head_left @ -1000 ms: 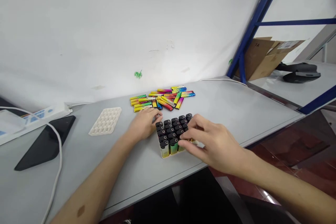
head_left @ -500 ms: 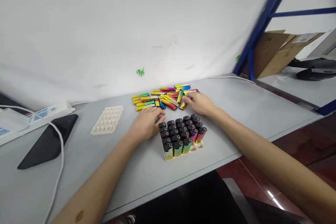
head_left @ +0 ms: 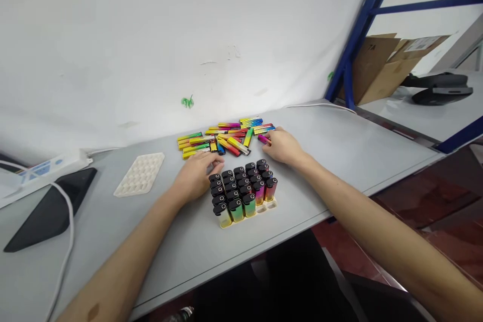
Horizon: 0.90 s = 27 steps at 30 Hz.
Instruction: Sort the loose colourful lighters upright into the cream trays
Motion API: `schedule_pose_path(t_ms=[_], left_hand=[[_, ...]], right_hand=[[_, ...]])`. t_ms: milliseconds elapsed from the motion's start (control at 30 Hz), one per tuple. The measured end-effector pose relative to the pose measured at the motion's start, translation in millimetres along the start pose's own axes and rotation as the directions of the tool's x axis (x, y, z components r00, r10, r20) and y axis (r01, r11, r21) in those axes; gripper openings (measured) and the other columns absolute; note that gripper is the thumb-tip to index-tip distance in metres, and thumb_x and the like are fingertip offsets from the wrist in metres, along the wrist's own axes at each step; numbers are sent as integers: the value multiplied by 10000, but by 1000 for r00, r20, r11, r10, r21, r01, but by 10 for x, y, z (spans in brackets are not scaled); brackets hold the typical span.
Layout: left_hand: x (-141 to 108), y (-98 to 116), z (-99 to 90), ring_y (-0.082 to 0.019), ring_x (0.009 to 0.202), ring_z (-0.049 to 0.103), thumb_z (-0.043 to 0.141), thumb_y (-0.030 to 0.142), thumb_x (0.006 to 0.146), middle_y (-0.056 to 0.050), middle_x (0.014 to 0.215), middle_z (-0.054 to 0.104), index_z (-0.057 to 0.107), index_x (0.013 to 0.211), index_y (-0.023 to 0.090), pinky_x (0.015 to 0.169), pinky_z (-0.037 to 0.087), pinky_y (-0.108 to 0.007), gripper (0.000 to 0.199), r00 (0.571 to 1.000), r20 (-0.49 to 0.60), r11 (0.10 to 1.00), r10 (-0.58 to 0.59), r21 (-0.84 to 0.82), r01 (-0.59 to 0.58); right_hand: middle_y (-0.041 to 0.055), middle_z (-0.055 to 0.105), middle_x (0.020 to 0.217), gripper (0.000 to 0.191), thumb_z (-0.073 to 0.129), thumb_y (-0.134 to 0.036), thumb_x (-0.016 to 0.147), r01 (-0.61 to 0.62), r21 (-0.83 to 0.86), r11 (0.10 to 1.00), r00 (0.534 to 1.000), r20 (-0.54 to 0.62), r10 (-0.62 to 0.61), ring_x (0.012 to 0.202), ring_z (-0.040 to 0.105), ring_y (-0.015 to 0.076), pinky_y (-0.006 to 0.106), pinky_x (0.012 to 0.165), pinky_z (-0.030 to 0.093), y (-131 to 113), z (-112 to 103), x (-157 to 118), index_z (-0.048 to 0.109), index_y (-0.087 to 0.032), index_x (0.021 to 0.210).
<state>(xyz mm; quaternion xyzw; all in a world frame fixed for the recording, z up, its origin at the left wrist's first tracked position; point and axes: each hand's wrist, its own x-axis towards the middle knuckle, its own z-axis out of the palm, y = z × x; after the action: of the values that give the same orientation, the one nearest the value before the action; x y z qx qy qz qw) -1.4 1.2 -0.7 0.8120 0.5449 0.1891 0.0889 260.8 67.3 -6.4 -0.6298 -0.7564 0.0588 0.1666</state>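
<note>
My right hand [head_left: 283, 146] pinches a lighter with a magenta end [head_left: 264, 139], at the right side of a loose pile of shiny coloured lighters [head_left: 234, 143]. Resting on the table, my left hand [head_left: 198, 173] has its fingers curled beside the rack's back left corner; whether they hold anything is hidden. Several black-topped lighters [head_left: 236, 206] stand upright in a cream rack [head_left: 249, 217]. Two holes show unfilled at the rack's front right.
A second cream rack [head_left: 139, 175] lies at the left with no lighters in it. Farther left are a black flat device [head_left: 53, 209], a white power strip [head_left: 56, 166] and a white cable [head_left: 70, 231]. A blue metal frame [head_left: 349, 55] stands at the right.
The view has shifted, so the scene sits farther left. My right hand now has the magenta-ended lighter between its fingers, just off the pile. My left hand stays beside the rack.
</note>
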Motion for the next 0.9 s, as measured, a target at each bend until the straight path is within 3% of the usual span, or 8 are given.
schedule_pose_path(t_ms=[100, 267, 400, 500, 667, 800, 900], left_hand=[[0, -22, 10, -256, 976, 625, 446, 405, 942, -60, 959, 693, 676, 995, 217, 911, 477, -427, 302, 1000, -5, 1000, -1, -10, 1], [-5, -27, 12, -251, 987, 625, 440, 409, 943, -59, 978, 697, 667, 995, 217, 920, 473, -419, 302, 1000, -1, 1000, -5, -13, 5], [-7, -10, 1, -254, 990, 623, 434, 411, 941, -62, 983, 695, 665, 985, 220, 923, 471, -424, 303, 1000, 2, 1000, -17, -1, 17], [-3, -4, -3, -258, 992, 624, 427, 414, 943, -64, 991, 699, 667, 989, 217, 925, 470, -432, 313, 1000, 11, 1000, -9, 4, 9], [-2, 4, -3, -267, 999, 627, 422, 420, 943, -70, 988, 701, 670, 988, 215, 921, 475, -439, 324, 1000, 0, 1000, 0, -1, 0], [-12, 17, -8, -268, 1010, 622, 422, 415, 944, -71, 987, 700, 669, 989, 215, 927, 472, -443, 321, 1000, 4, 1000, 0, -6, 0], [-18, 22, -10, -266, 1011, 615, 421, 409, 946, -73, 997, 698, 670, 987, 214, 927, 470, -444, 319, 1000, -3, 1000, 4, -8, -5]], right_hand=[[204, 626, 1168, 309, 556, -231, 824, -4, 39, 999, 1000, -26, 5, 857, 632, 252, 350, 727, 416, 8, -5, -1, 616, -119, 1106], [163, 710, 973, 363, 456, -311, 922, -52, 219, 974, 996, -54, 65, 834, 639, 293, 351, 680, 398, -25, -26, 19, 512, -123, 1227], [154, 712, 1039, 376, 304, -415, 1016, 27, 361, 932, 996, -84, 4, 939, 638, 295, 361, 771, 414, -40, -16, 40, 597, -181, 1008], [104, 701, 933, 353, 318, -452, 1022, 69, 464, 883, 993, -118, -16, 840, 635, 245, 345, 751, 422, -40, -1, 36, 545, -209, 904], [-22, 583, 702, 227, 440, -474, 990, 0, 726, 687, 998, -45, 47, 528, 542, 146, 281, 536, 402, -63, 16, 17, 399, -252, 960], [-54, 484, 648, 253, 462, -490, 987, -33, 842, 539, 997, -12, 80, 490, 419, 108, 243, 479, 305, -90, 17, 33, 380, -259, 925], [-45, 434, 626, 349, 440, -569, 978, -83, 906, 416, 994, 47, 97, 486, 329, 96, 246, 473, 233, -111, -12, 34, 455, -233, 883]])
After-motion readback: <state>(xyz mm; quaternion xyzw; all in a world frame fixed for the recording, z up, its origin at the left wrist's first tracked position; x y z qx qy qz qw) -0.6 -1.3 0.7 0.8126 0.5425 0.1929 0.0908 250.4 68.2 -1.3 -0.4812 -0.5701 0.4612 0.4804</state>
